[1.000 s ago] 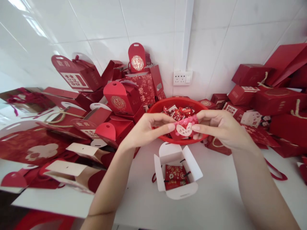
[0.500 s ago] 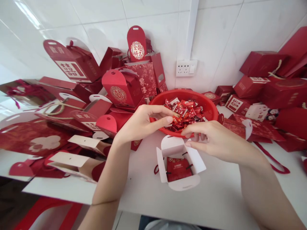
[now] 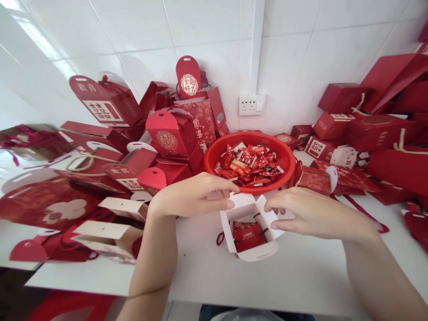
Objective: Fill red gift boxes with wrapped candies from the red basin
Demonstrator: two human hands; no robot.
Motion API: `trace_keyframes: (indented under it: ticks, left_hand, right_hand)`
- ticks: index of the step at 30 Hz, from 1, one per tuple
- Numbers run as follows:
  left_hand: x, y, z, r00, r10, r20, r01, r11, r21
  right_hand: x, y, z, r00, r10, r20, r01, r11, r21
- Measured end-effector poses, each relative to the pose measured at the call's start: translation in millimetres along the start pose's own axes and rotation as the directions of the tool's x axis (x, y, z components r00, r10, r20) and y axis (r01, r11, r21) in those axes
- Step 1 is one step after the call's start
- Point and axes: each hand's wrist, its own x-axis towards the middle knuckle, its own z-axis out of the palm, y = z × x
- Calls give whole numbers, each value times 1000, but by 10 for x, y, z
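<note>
A small white-lined gift box (image 3: 230, 236) stands on the table with its flaps spread. Inside it lies a red packet (image 3: 249, 236) with pale print. My left hand (image 3: 197, 194) hovers at the box's back left corner, thumb and fingers apart with nothing visible between them. At the right flap is my right hand (image 3: 307, 211), its thumb and curled fingers apart; they overlap the flap, and I cannot tell if they press on it. Just behind the box sits a red plastic basket (image 3: 290, 171) of wrapped candies (image 3: 247, 162).
Red gift boxes (image 3: 172, 133) are piled on the left. More red boxes (image 3: 334, 125) and bags crowd the right side. A power socket (image 3: 251, 105) is on the tiled wall. The white table (image 3: 267, 281) has its front edge near my body.
Both hands have come back from over the candy basket toward the box. My right hand now reaches the right flap. The view has shifted slightly.
</note>
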Motion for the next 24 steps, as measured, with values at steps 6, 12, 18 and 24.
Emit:
trace_keyframes:
  ticks: [6,12,18,24]
  left_hand:
    - [0,63,75,998,-37,41,35,998,44]
    - [41,60,256,999,-33,44,28,994,105]
    - [-216,-58,508,989,-14,-147,15,1000,5]
    - [-414,-125,981,904,-212,-370,136,966,-221]
  right_hand:
    - [-280,22,286,985,127,-113,-110,983,147]
    - [-641,81,734,893,230,-386,-65,916,397]
    - [-733,122,1163,717,352,-602,2,862,507]
    - [-602,62,1375,580,423,-696,154,782,604]
